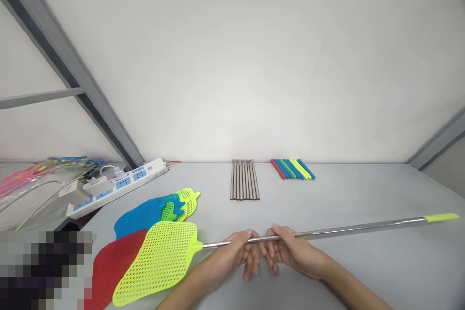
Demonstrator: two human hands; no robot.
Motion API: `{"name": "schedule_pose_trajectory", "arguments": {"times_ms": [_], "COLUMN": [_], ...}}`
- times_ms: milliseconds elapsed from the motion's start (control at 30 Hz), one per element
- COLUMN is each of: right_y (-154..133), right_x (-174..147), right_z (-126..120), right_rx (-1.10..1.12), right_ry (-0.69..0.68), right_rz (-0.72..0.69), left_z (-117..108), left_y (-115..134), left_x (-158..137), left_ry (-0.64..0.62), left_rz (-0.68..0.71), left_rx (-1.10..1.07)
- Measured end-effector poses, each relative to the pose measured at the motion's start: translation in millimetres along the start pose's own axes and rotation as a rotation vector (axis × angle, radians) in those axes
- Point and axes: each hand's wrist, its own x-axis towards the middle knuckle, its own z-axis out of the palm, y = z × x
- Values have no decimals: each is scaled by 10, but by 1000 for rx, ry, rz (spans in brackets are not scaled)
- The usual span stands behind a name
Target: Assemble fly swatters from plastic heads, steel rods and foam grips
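A yellow-green fly swatter (160, 261) with a long, extended metal shaft lies across both hands, its perforated head on the left and its yellow-green grip at the far right. My left hand (244, 254) pinches the shaft left of centre between thumb and fingers. Close beside it, my right hand (286, 249) pinches the same shaft, thumb on top and the other fingers loosely curled. Under and behind the yellow-green head lie a red swatter head (109, 261) and a blue swatter head (140, 215), with green and yellow heads partly overlapped.
Several metal telescopic rods (245, 179) lie in a row near the wall. Right of them are several coloured handle grips (293, 169). A white power strip (123, 184) with plugs and cables is at left, near plastic-wrapped items (39, 177). Grey metal frame posts border the table.
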Motion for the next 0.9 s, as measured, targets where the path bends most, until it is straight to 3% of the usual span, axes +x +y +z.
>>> {"name": "schedule_pose_trajectory", "arguments": {"times_ms": [900], "right_y": [-17], "right_x": [-5], "right_z": [0], "right_rx": [-50], "right_ry": [20], "right_rz": [15], "left_z": [-42], "left_y": [-27], "left_x": [5], "left_ry": [23], "left_rz": [-33], "left_rx": [-16]}}
